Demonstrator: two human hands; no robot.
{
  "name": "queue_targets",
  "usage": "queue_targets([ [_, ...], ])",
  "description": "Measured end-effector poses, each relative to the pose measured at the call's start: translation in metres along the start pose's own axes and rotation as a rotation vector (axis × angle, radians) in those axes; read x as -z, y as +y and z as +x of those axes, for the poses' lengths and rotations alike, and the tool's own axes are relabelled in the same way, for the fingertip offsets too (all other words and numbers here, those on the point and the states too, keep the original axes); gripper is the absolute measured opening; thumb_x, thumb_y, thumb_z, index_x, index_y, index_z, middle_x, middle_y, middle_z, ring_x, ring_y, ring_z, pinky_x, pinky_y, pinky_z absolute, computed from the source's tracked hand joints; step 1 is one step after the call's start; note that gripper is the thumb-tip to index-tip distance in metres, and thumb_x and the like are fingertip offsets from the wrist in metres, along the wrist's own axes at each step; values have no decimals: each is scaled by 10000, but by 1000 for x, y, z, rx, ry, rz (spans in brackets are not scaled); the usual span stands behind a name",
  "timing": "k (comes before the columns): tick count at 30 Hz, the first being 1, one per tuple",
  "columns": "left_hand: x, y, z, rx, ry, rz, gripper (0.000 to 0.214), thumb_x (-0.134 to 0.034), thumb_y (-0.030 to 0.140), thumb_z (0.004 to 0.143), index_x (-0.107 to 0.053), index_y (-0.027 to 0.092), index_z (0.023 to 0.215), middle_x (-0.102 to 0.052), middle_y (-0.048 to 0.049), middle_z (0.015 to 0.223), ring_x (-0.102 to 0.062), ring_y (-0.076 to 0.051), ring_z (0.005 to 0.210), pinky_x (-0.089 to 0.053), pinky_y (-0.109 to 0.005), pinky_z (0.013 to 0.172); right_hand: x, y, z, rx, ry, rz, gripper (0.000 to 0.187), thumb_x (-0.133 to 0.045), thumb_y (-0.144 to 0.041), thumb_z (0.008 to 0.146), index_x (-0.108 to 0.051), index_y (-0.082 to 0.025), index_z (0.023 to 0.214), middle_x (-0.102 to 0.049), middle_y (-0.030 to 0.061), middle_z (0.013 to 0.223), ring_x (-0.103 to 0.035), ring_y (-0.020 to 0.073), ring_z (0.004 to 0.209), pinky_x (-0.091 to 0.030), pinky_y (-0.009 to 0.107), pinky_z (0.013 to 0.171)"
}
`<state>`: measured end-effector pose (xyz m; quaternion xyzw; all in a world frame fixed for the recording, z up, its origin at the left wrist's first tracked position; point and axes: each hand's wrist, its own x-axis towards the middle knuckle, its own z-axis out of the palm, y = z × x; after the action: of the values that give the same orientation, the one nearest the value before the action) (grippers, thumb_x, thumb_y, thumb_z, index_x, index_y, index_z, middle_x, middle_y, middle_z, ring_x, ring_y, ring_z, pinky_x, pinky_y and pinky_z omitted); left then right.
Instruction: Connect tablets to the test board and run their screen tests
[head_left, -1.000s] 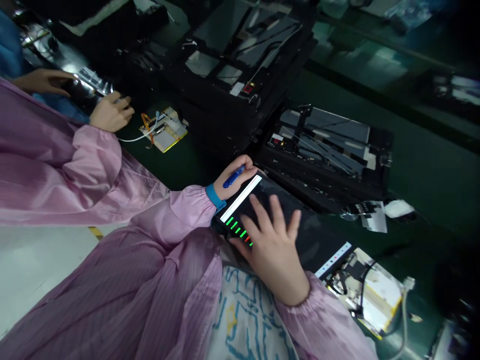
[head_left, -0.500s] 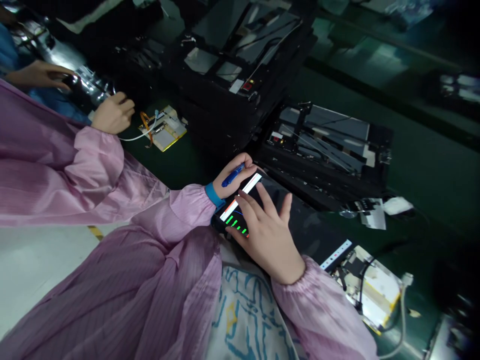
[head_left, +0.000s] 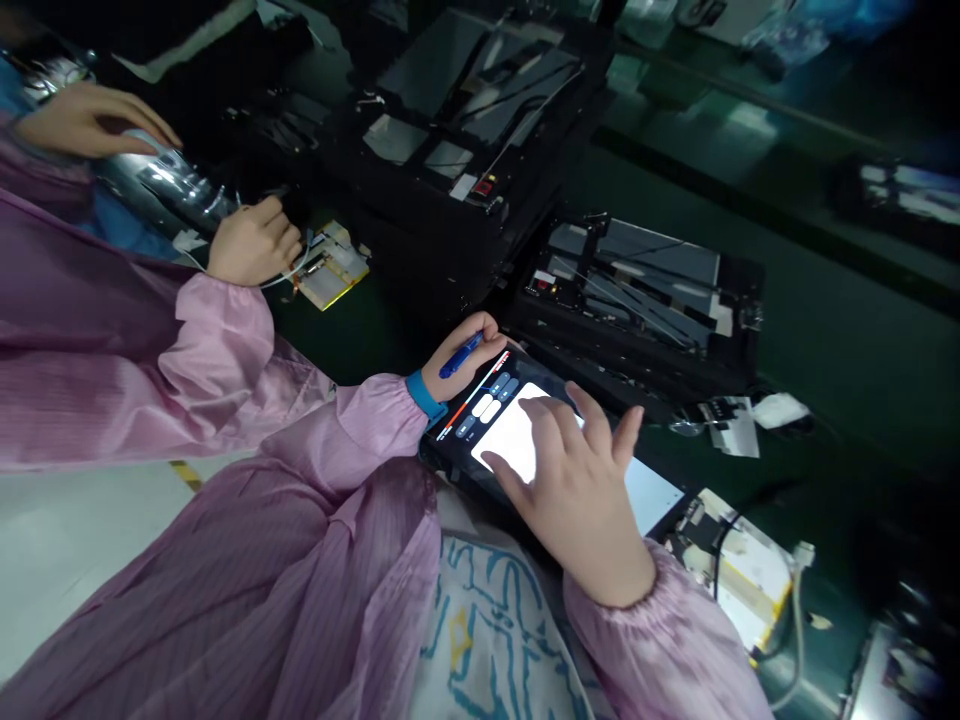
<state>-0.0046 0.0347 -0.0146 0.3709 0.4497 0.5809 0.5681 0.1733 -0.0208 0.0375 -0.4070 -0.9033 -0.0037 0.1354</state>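
Observation:
A tablet [head_left: 508, 436] lies on my lap with its screen lit, showing rounded buttons and a large white panel. My left hand [head_left: 456, 342] is at the tablet's far left edge, fingers curled round a blue pen [head_left: 460, 356]. A blue band circles that wrist. Over the screen hangs my right hand [head_left: 589, 490], fingers apart and slightly bent, holding nothing. Whether its fingertips touch the glass I cannot tell. It hides part of the display.
Dark stacked screen assemblies [head_left: 645, 280] stand ahead, with a taller stack [head_left: 457, 110] behind. At right lies a white board with a cable [head_left: 757, 580]. On the left, a co-worker's hands [head_left: 255, 243] work near a yellow-edged board [head_left: 335, 268] and shiny film.
The screen has changed from a dark page with green text to a bright panel with buttons. My right hand has shifted right. The co-worker's nearer hand has moved right, towards the board.

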Motion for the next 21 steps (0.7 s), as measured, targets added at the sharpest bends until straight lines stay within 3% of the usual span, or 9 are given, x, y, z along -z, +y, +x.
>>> queue_targets([
  [5, 1, -2, 1, -25, -20, 11, 330, -673, 343, 770, -384, 195, 710, -559, 23, 708, -486, -102, 621, -395, -238, 596, 7, 12, -20, -233, 114, -32, 592, -507, -551, 847, -476, -85, 1212, -520, 237, 1208, -436, 420, 1206, -360, 624, 951],
  [8, 2, -3, 1, -38, -18, 28, 336, -674, 354, 766, -383, 195, 709, -561, 24, 704, -499, -103, 626, -400, -238, 604, 4, 10, -33, -286, 111, 40, 641, -549, -524, 830, -429, -76, 1272, -390, 285, 1341, -379, 447, 1253, -406, 618, 924],
  [11, 2, -3, 2, -41, -19, 53, 329, -663, 358, 773, -384, 195, 713, -575, 23, 703, -520, -108, 638, -409, -240, 619, 0, -1, -38, -219, 40, 232, 623, -565, -440, 843, -362, -111, 1333, -269, 269, 1439, -294, 430, 1333, -392, 635, 963],
  [14, 3, -4, 3, -41, -24, 70, 313, -640, 357, 788, -380, 195, 726, -603, 23, 725, -537, -105, 641, -416, -238, 626, 1, -11, -36, 9, -58, 554, 645, -589, -389, 834, -306, -158, 1366, -163, 223, 1499, -272, 359, 1376, -437, 544, 994],
  [16, 4, -5, 4, -50, -30, 64, 300, -624, 349, 798, -373, 196, 736, -621, 22, 745, -552, -105, 643, -418, -235, 623, 4, -10, -32, 129, -48, 674, 649, -605, -371, 823, -304, -178, 1365, -166, 201, 1499, -264, 329, 1388, -441, 505, 1012],
  [18, 5, -6, 7, -49, -43, 46, 291, -615, 338, 802, -365, 200, 749, -638, 20, 763, -574, -112, 657, -426, -235, 622, 8, -3, -30, 130, 40, 647, 605, -609, -334, 822, -338, -191, 1344, -232, 191, 1473, -263, 330, 1387, -401, 535, 1039],
  [21, 7, -7, 11, -34, -57, 31, 280, -607, 330, 802, -358, 207, 767, -657, 13, 780, -601, -130, 677, -448, -249, 630, 11, 16, -37, -26, 178, 520, 513, -606, -288, 822, -411, -208, 1290, -335, 171, 1421, -317, 332, 1356, -345, 586, 1057],
])
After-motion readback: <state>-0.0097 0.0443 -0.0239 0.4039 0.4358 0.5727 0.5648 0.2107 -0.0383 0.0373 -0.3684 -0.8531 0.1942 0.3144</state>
